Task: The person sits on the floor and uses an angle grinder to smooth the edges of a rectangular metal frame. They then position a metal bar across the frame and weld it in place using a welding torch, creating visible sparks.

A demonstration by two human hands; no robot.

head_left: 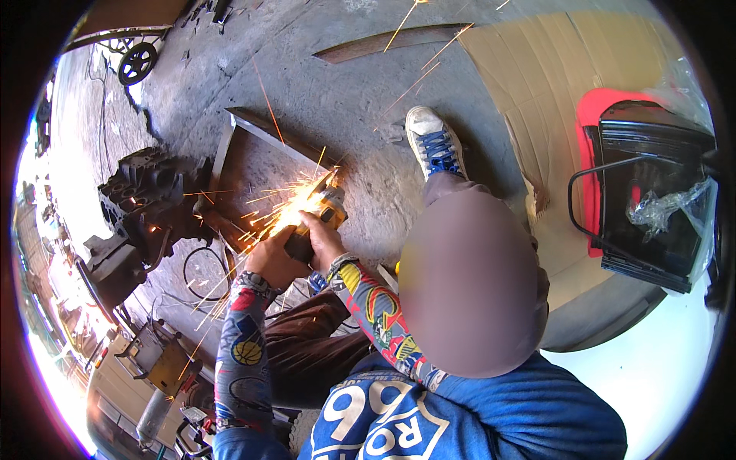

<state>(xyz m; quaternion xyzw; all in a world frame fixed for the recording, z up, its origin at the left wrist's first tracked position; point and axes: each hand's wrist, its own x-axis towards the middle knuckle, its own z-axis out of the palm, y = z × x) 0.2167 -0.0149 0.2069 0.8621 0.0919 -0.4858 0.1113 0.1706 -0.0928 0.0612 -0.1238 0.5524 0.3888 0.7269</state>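
An angle grinder [331, 210], yellow with a dark body, throws a bright spray of sparks near the corner end of an angled metal frame [285, 142] on the floor. My left hand [274, 259] is closed around the dark rear part of the grinder. Higher on the same tool, my right hand [325, 241] is wrapped round its body close to the yellow head. Glare and sparks hide the disc and the exact point of contact. Patterned sleeves cover both forearms.
A rusty engine block [157, 195] stands to the left of the sparks. My shoe [435, 144] is planted right of the frame. A curved metal strip [395, 42] lies ahead. Cardboard [560, 84] and a black-and-red item [644, 184] with clear plastic are at the right.
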